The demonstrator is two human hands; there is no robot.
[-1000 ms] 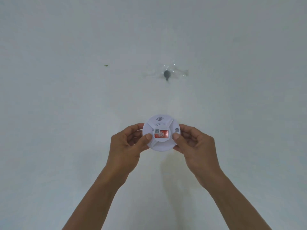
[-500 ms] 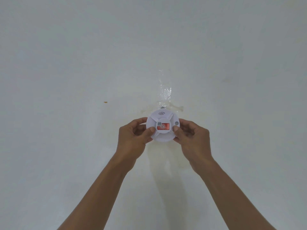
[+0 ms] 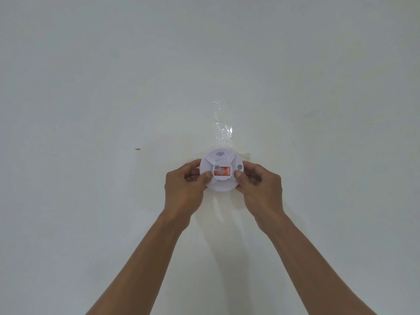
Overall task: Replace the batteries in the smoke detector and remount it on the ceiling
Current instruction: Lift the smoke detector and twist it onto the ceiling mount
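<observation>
A round white smoke detector (image 3: 221, 159) with a red label in its middle is held up against the white ceiling (image 3: 113, 87). My left hand (image 3: 185, 189) grips its left rim, thumb on the face. My right hand (image 3: 261, 189) grips the right rim, thumb close to a small grey button. Clear tape (image 3: 222, 130) sticks to the ceiling just beyond the detector, and the detector covers the mount spot.
A small yellow-brown speck (image 3: 137, 149) marks the ceiling to the left. A faint yellowish stain (image 3: 229, 205) surrounds the detector's place. Both forearms reach up from the lower edge.
Both hands have raised the detector up over the dark mount point and tape, which it now covers. The view has moved closer to the ceiling.
</observation>
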